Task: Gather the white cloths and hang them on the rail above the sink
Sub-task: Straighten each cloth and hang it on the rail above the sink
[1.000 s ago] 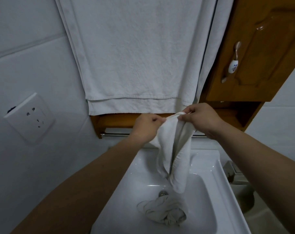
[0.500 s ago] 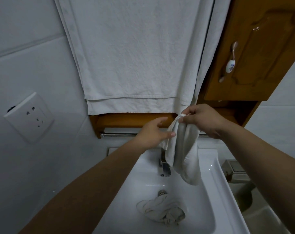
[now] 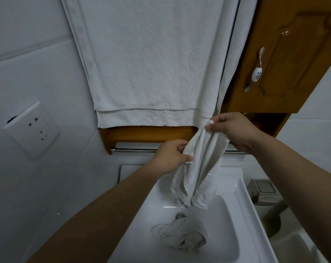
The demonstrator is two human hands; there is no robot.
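The fingers [image 3: 211, 127] of the right hand [image 3: 234, 130] are closed in a tight pinch on the top corner of a small white cloth [image 3: 200, 168], holding it up above the white ceramic sink [image 3: 242, 188]. The fingers [image 3: 186, 158] of the left hand [image 3: 170, 158] are curled round the same cloth's side edge, a little lower, with the thumb in front. The cloth hangs in long folds, its fringed bottom just over the sink's basin.

A second, crumpled white cloth [image 3: 181, 236] lies untouched in the sink's basin, just beside the drain [image 3: 179, 216]. Above the back of the sink, behind the hands, runs a thin metal rail [image 3: 138, 150]. What shows of it carries nothing. Higher above the sink hangs a large white towel [image 3: 151, 63].

The step in hand appears to be opening out the first cloth, ready for hanging. The next move likely calls for drawing the hands apart to spread the top edge, then carrying it over the rail. The cloth in the sink is yet to be gathered.

Half a second ago the left hand lay flat and open against the cloth; now it grips. A second ago both hands pinched the top edge close together. The crumpled cloth has not moved.
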